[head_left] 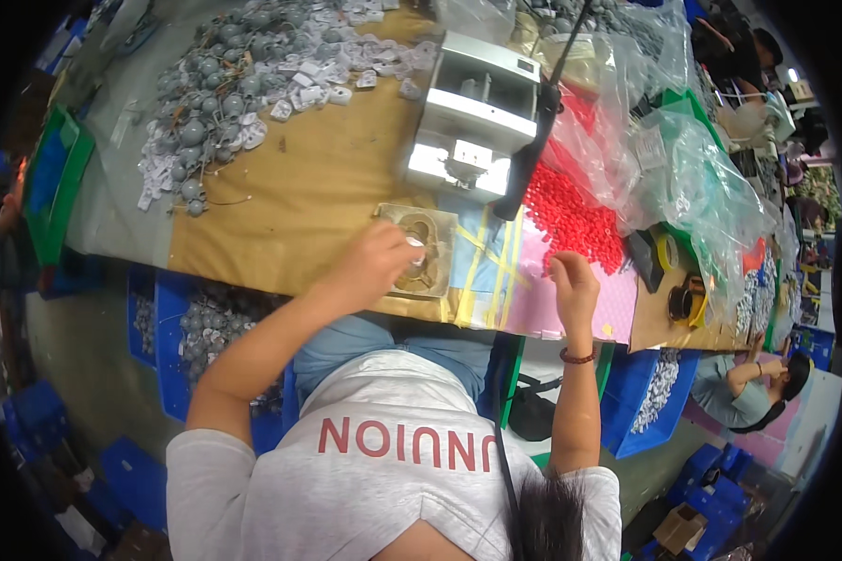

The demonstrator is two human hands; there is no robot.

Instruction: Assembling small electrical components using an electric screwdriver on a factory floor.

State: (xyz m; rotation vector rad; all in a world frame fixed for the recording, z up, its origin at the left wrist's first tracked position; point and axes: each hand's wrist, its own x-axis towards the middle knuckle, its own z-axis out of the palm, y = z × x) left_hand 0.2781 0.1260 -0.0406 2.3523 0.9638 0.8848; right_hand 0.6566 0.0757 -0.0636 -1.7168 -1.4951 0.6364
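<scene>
My left hand (372,266) reaches over a clear-topped square fixture (446,224) at the table's near edge. Its fingers are closed at a small white plastic part (415,245) in the fixture's hollow. Just in front of the pile of small red pieces (575,220), my right hand (575,288) is raised with its fingers curled together. What lies between those fingertips, if anything, is too small to make out. Behind the fixture stands a white and grey bench machine (482,112) with a dark bar along its right side.
Grey ball-shaped parts with wires (196,131) and white plastic parts (332,70) are heaped at the far left. Clear bags (692,168), yellow tape (666,252) and a black-and-yellow tool (688,301) lie right. Blue bins (173,374) sit below the edge. Another person (748,388) works at far right.
</scene>
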